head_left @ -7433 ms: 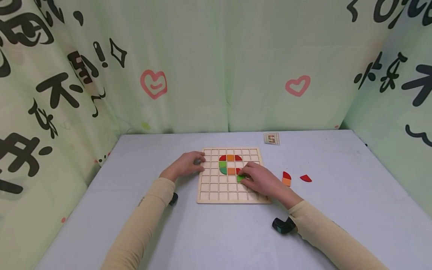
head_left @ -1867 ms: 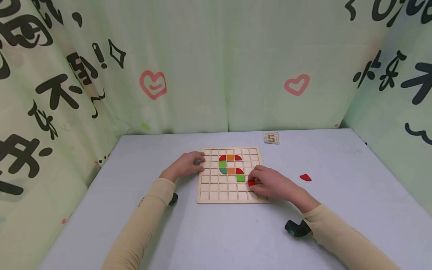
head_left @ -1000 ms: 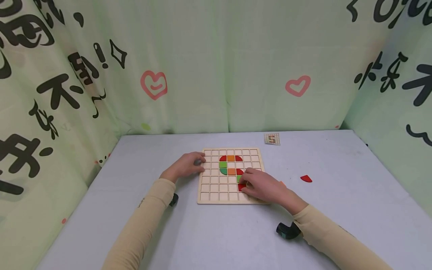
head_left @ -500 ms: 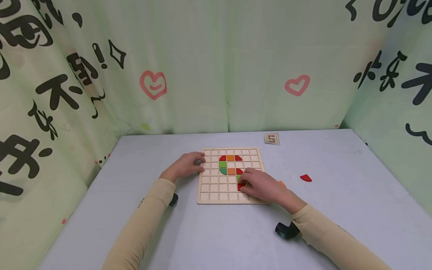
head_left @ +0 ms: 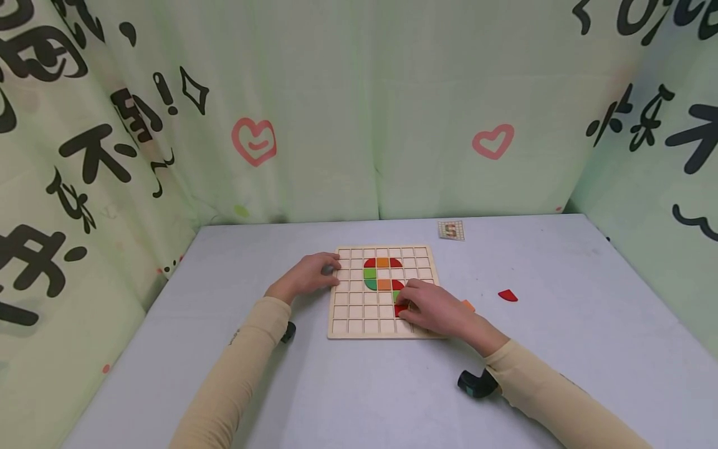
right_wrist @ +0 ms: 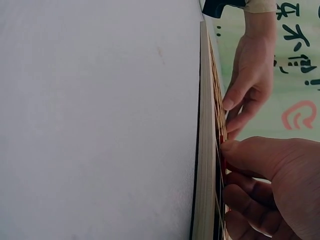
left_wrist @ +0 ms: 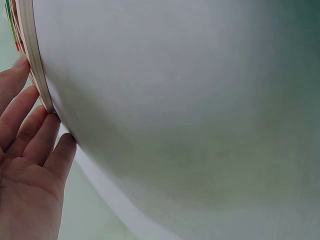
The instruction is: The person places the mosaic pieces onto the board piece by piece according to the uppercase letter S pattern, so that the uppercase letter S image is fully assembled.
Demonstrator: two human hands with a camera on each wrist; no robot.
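On the table lies a square wooden grid board (head_left: 352,315) with red, orange and green tiles set in several cells. My left hand (head_left: 306,273) rests its fingertips on the board's left edge, fingers fairly straight in the left wrist view. Over the lower right part of the pattern, my right hand (head_left: 437,307) pinches a red tile (head_left: 400,310) at a cell just below a light green tile (head_left: 396,297). That red tile shows as a thin red strip (right_wrist: 222,159) by the thumb in the right wrist view. The right fingers partly cover both tiles.
Right of the board, an orange tile (head_left: 469,305) peeks out behind my right hand. Farther right lies a red quarter-round tile (head_left: 508,295). A small patterned grid card (head_left: 451,230) sits near the table's back edge, before a pale green curtain (head_left: 336,125).
My right hand let go of the light green tile, picked up a red tile from the table and brought it left onto the board. The last half second shows hardly any movement; the left hand stays put.
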